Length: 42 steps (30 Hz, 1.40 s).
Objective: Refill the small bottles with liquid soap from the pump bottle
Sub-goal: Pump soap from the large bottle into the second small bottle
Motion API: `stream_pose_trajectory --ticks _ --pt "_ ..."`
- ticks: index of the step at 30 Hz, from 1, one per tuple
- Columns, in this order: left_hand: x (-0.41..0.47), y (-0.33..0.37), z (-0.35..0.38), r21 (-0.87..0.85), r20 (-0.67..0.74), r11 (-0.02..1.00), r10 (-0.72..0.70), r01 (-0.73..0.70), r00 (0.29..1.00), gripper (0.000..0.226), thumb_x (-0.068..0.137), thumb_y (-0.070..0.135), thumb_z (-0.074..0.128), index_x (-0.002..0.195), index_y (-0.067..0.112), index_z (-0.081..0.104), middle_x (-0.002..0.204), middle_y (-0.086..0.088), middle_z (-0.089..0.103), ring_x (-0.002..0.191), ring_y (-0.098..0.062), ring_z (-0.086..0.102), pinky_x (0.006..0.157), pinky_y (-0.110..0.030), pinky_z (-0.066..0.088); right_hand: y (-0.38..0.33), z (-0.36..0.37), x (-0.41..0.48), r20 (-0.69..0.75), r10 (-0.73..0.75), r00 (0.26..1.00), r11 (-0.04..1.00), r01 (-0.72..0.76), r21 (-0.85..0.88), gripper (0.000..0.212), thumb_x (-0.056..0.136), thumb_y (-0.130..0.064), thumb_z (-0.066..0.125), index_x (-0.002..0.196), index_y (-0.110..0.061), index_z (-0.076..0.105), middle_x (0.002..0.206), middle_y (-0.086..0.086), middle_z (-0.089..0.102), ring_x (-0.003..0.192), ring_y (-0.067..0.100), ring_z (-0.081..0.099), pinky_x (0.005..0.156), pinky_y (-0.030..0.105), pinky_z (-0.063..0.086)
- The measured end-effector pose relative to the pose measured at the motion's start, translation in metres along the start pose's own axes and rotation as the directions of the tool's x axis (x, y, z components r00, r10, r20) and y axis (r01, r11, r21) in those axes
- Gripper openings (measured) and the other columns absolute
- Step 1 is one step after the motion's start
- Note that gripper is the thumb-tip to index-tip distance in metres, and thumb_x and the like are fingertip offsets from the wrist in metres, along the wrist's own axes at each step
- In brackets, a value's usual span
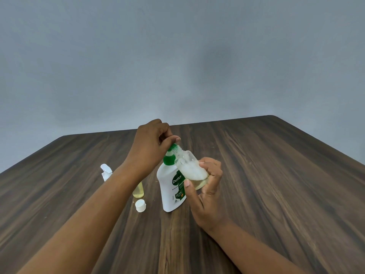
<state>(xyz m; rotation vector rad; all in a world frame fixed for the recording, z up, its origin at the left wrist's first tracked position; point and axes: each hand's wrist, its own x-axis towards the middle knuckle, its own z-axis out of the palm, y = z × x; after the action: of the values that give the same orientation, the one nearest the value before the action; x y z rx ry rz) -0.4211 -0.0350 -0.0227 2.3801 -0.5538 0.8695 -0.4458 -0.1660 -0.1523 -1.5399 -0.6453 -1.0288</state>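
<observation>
Pumping step is in hand, by the look of it. Left hand [152, 144] is curling over the green head of the pump bottle [170, 191], thumb lying across the top. Right hand [208, 191] is gripping the small bottle [190, 171] round its base, tilting it so the neck is meeting the nozzle.

Pump bottle is standing upright on the table [276, 184], mid-frame. Small bottle is being held off the table, against the pump bottle's shoulder. It's showing a shallow yellowish pool at its low end with white foam above, so I'm judging it partly filled, well short of full.

Next move is calling for full presses with the neck lined up under the nozzle, then easing the tilt toward upright as the level rises, or it's going to spill at the mouth. Foam is making the true level hard to read.

Around:
- Second small bottle [138, 191] with yellow liquid is standing just left of the pump bottle, partly hiding behind the left forearm. Can't tell if it's capped.
- White cap [140, 205] is lying loose in front of it, near the forearm, so it's risking a knock.
- White spray head [106, 172] is lying further left.

Nothing is blocking the hands.
</observation>
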Motion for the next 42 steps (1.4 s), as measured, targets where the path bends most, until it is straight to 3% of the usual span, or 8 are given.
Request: stream_pose_trajectory --ticks 8,15,25,32,38,42 --pt "0.0051 0.0031 -0.0042 0.014 0.042 1.000 0.023 -0.024 0.999 0.024 0.081 0.023 0.069 0.062 0.015 0.056 0.069 0.000 0.054 0.063 -0.010 0.049 0.058 -0.016 0.035 0.0000 0.0002 0.0013 -0.007 0.009 1.000 1.000 -0.008 0.008 0.042 0.086 -0.022 0.053 0.119 -0.029 0.028 0.115 -0.011 0.032 0.104 0.010 0.045 0.076 0.023 0.047" --pt "-0.0034 -0.0022 0.0024 -0.004 -0.025 1.000 0.004 -0.004 1.000 0.027 0.081 0.020 0.070 0.059 0.015 0.054 0.063 0.008 0.047 0.060 -0.006 0.046 0.057 -0.008 0.034 -0.0007 0.0002 -0.0002 -0.003 0.006 1.000 1.000 -0.006 0.000 0.037 0.085 -0.021 0.053 0.116 -0.024 0.032 0.114 -0.008 0.034 0.102 0.010 0.045 0.077 0.020 0.044" --pt "0.0021 0.0024 -0.0013 -0.007 -0.025 1.000 0.021 -0.021 0.999 0.031 0.080 0.023 0.070 0.056 0.023 0.050 0.063 0.008 0.048 0.060 -0.007 0.047 0.055 -0.009 0.032 -0.0007 0.0006 0.0012 -0.002 0.023 1.000 1.000 -0.023 -0.020 0.039 0.086 -0.024 0.053 0.117 -0.025 0.031 0.115 -0.012 0.033 0.104 0.006 0.044 0.077 0.018 0.045" --pt "-0.0027 -0.0014 0.0024 -0.009 -0.041 1.000 0.017 -0.017 0.999 0.028 0.081 0.020 0.069 0.059 0.014 0.054 0.062 0.008 0.046 0.059 -0.006 0.045 0.057 -0.007 0.033 -0.0035 -0.0012 0.0008 0.005 0.009 1.000 1.000 -0.009 -0.025 0.037 0.086 -0.022 0.052 0.116 -0.024 0.032 0.115 -0.008 0.034 0.101 0.009 0.045 0.077 0.018 0.045" --pt "0.0021 0.0017 -0.0013 0.034 -0.005 0.998 0.054 -0.054 0.999 0.027 0.082 0.022 0.068 0.060 0.017 0.052 0.066 0.003 0.050 0.062 -0.007 0.047 0.056 -0.013 0.034 -0.0027 -0.0006 0.0007 0.005 0.014 1.000 1.000 -0.014 -0.004 0.039 0.086 -0.021 0.052 0.117 -0.025 0.030 0.116 -0.009 0.033 0.104 0.007 0.044 0.079 0.017 0.044" --pt "-0.0034 -0.0008 0.0029 0.027 -0.041 0.999 0.039 -0.038 0.998 0.030 0.083 0.020 0.068 0.059 0.018 0.050 0.063 0.008 0.045 0.060 -0.006 0.045 0.055 -0.012 0.031 -0.0042 -0.0006 0.0002 0.006 0.013 1.000 1.000 -0.013 -0.001 0.037 0.086 -0.021 0.052 0.116 -0.025 0.032 0.115 -0.009 0.033 0.103 0.007 0.045 0.078 0.017 0.044"
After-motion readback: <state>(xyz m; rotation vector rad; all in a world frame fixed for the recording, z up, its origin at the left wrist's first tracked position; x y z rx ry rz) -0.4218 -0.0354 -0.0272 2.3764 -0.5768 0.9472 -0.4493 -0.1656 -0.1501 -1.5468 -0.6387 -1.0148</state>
